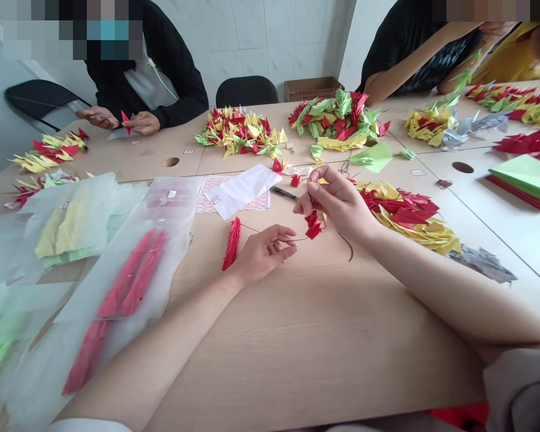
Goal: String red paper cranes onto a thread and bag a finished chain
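Note:
My left hand (270,251) pinches a thin dark string just right of a red folded-paper stack (232,243) lying on the table. The string runs right to a few small red folded-paper pieces (314,225) hanging below my right hand (326,195). The fingertips of my right hand are pinched together around the upper part of the string. The string's loose end (348,247) curls on the table below my right wrist. A black pen (283,192) and a white paper sheet (247,187) lie between and beyond my hands.
Plastic bags (139,264) with red, yellow and green folded paper cover the left side. Colourful piles (240,132) stand at the back, a red-yellow pile (400,210) beside my right forearm, green sheets (528,177) far right. People sit across the table (261,336).

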The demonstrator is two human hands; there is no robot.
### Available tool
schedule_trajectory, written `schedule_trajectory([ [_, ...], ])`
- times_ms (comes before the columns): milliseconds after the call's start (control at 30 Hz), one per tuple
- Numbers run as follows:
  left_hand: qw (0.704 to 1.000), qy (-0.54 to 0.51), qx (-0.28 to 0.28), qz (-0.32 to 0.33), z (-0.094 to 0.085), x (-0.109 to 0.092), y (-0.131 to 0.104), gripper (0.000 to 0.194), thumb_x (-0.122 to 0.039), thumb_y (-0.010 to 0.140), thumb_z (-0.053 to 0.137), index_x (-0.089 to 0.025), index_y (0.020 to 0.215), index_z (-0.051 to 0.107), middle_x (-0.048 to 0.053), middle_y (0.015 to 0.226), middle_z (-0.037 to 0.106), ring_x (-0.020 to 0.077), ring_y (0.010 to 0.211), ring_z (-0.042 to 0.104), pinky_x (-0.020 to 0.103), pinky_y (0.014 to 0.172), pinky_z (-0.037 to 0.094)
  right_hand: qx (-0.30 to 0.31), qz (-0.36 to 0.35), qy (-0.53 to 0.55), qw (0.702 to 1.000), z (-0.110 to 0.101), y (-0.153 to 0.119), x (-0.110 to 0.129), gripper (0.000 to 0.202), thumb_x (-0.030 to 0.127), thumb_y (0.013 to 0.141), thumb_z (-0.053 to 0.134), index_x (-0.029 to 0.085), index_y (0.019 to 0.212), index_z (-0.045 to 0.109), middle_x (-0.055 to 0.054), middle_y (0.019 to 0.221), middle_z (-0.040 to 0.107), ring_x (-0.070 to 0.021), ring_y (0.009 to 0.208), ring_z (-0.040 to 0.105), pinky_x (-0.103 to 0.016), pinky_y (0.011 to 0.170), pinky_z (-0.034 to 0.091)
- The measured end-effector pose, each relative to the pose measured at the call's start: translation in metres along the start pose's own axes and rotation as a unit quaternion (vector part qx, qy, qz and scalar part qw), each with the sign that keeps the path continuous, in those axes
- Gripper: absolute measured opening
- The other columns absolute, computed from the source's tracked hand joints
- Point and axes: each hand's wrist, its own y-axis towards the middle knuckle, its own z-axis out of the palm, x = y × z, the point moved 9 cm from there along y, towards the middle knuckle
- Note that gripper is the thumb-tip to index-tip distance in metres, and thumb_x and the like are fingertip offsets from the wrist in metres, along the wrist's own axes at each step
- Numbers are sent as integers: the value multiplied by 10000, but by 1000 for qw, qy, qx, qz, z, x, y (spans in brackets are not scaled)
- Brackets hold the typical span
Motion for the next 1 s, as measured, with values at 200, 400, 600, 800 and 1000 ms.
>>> schedule_trajectory([
  [200, 998, 49, -33, 4, -3, -3, 0, 425, -475, 817, 691, -237, 1152, 584, 48, 1084, 640, 77, 579, 572, 237, 593, 486, 17, 24, 85, 996, 11, -4, -3, 255, 431, 939, 567, 248, 939, 390, 38, 674, 616, -168, 801, 687, -323, 742, 554],
  [400, 1000, 14, -6, 24, 12, -12, 4, 642, -466, 787, 733, -250, 1328, 464, 52, 1048, 657, 108, 590, 641, 234, 579, 515, -40, 102, 218, 970, 16, -9, -23, 186, 318, 943, 556, 226, 856, 420, 30, 686, 562, -140, 791, 660, -285, 762, 566],
  [600, 998, -44, 37, 12, 18, -7, 1, 335, -497, 935, 514, -180, 1019, 580, 30, 874, 653, 113, 561, 636, 233, 551, 497, -79, 108, 239, 962, 6, -6, -28, 171, 259, 925, 574, 214, 833, 437, 47, 637, 477, -107, 674, 578, -211, 607, 499],
  [800, 1000, 19, 15, 1, 6, -2, 1, 285, -463, 957, 476, -195, 878, 531, -34, 722, 564, 71, 466, 476, 215, 489, 379, -62, 66, 114, 989, -11, 2, -27, 252, 375, 886, 637, 228, 874, 434, 68, 617, 456, -80, 513, 375, -210, 487, 302],
  [1000, 996, 31, -83, 0, -23, 4, 3, 228, -391, 926, 498, -196, 825, 560, -36, 643, 444, 89, 530, 386, 199, 477, 300, -3, 86, -251, 964, -16, 3, -40, 76, 257, 905, 534, 213, 883, 476, 70, 577, 463, -98, 515, 412, -229, 535, 318],
])
